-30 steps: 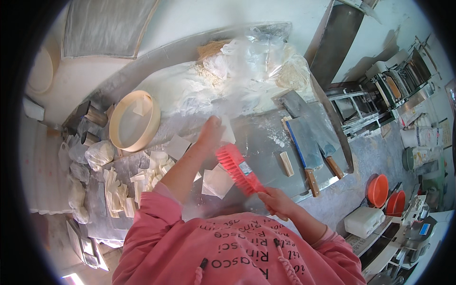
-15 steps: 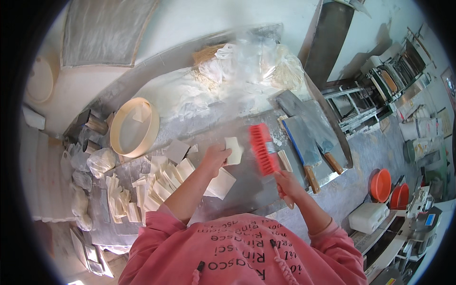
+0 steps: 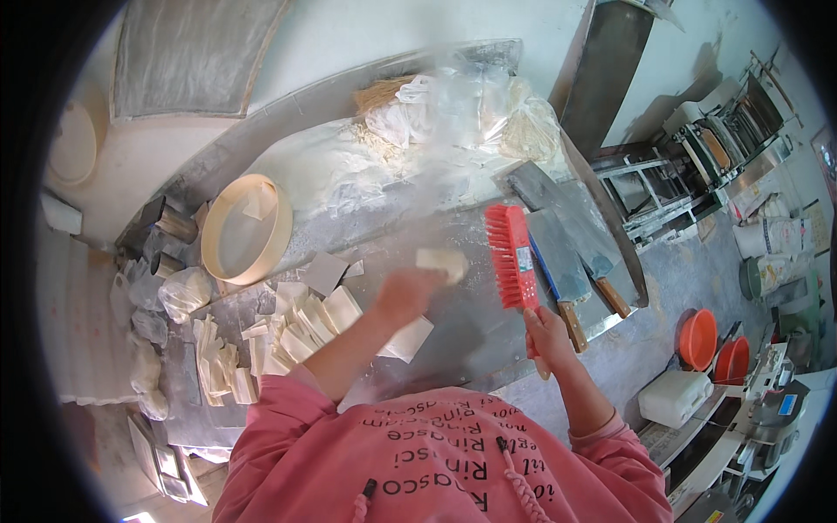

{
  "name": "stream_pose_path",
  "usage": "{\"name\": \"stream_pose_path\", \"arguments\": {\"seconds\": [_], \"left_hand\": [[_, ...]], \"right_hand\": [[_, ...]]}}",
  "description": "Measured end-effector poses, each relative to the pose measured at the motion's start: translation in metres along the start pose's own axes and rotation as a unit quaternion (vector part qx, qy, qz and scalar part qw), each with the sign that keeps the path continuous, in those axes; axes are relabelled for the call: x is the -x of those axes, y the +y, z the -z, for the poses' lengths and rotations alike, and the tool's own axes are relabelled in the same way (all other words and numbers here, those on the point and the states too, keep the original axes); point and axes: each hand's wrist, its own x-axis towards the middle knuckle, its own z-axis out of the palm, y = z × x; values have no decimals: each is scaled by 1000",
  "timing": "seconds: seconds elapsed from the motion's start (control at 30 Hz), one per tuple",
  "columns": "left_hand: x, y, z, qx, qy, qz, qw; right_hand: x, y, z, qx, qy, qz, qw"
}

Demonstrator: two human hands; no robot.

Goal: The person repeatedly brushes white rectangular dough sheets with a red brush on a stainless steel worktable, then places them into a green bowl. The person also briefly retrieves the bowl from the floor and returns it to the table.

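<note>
My right hand [image 3: 547, 336] is wrapped round the handle of a red brush [image 3: 516, 257], its bristles facing left. The brush is raised over the right part of the grey worktop [image 3: 436, 344]. In front of me my left hand [image 3: 411, 295], smeared by motion, holds a flat cream-coloured piece [image 3: 443, 261]. What that piece is I cannot make out. Close to my left forearm are fanned stacks of pale dough sheets [image 3: 301, 331]; a separate sheet [image 3: 408, 338] lies partly behind that arm.
At the left stands a round sieve [image 3: 279, 235]. Plastic bags [image 3: 534, 122] and a heap of flour [image 3: 305, 170] lie along the back. Two broad knives with wooden handles [image 3: 571, 324] rest at the right edge. Orange basins [image 3: 697, 338] sit beyond it.
The red brush has moved right and up, and it now stands more upright. My left hand has shifted slightly right with the cream piece, which has turned sideways.
</note>
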Motion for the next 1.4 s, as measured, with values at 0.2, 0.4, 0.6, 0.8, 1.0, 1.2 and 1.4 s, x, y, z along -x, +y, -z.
{"name": "stream_pose_path", "arguments": {"seconds": [0.2,0.4,0.6,0.8,1.0,1.2,1.4], "left_hand": [[70,37,-46,13,0,-26,1000],[85,38,-50,-21,10,-22,999],[72,33,-42,-15,37,-43,998],[5,7,-37,-2,80,-15,997],[-52,-1,-29,-25,-186,80,979],[-41,-6,-30,40,-27,24,999],[-24,-8,-28,-20,76,-99,992]], "right_hand": [[11,-8,-14,91,-134,-6,987],[-14,-31,-2,208,-174,-40,962],[-12,-25,-4,240,-272,-50,930],[-2,-9,10,79,-40,-31,996],[22,15,9,50,-54,-60,995],[31,25,10,33,-42,-77,996],[26,24,7,48,-52,-61,996]]}}
